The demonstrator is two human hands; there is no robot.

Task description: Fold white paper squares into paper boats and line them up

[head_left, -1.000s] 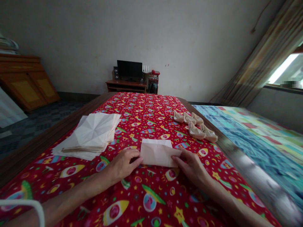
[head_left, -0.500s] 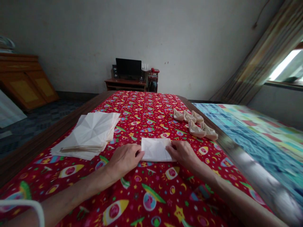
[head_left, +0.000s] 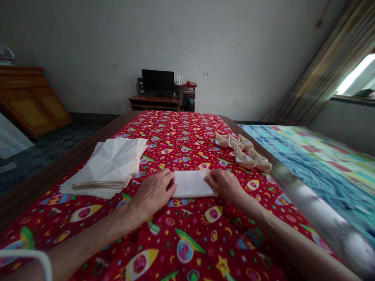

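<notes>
A folded sheet of white paper (head_left: 190,184) lies flat on the red patterned cloth (head_left: 187,226) between my two hands. My left hand (head_left: 159,188) pinches its left edge, thumb toward the near corner. At the opposite end, my right hand (head_left: 224,184) has its fingers closed on the right edge. To the left rests a stack of creased paper sheets (head_left: 113,162), the top one marked with lines that spread from its centre. Several folded paper boats (head_left: 243,156) sit in two short rows at the right.
A dark wooden border (head_left: 290,187) frames the cloth, with a bed (head_left: 319,168) along the right. Beyond the far end stands a small desk (head_left: 155,100) with a monitor (head_left: 158,82). A wooden cabinet (head_left: 29,103) is at the left. A white curved thing (head_left: 32,254) shows bottom left.
The folded paper looks slightly narrower from front to back. Both hands still hold its ends, the left one raised slightly at the knuckles. My view has shifted a little.
</notes>
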